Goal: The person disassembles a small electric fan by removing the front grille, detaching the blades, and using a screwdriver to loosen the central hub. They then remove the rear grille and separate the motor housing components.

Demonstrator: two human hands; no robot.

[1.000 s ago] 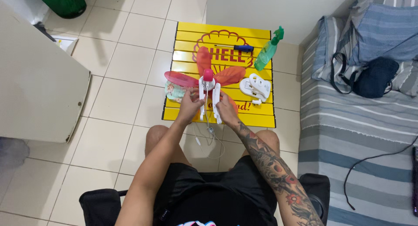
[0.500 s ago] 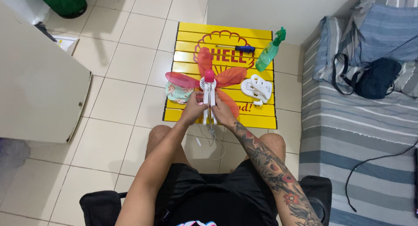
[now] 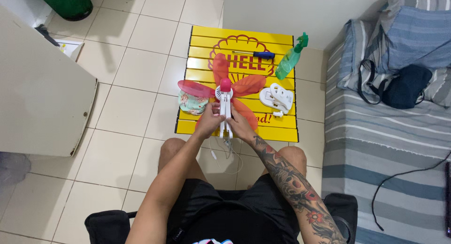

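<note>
Both forearms reach forward from the lap and converge over the near edge of the yellow counter [image 3: 282,131], where the left hand [image 3: 209,120] and the right hand [image 3: 240,125] each have their grip clamped on the white fan body [image 3: 225,113], pressing it from either side. The fan stands upright between the palms, its pink blades [image 3: 235,84] spread just beyond the fingers. Right of the fan lie a white plastic part [image 3: 277,97] and, farther back, a green spray bottle [image 3: 290,59] and a blue-handled screwdriver [image 3: 256,54].
</note>
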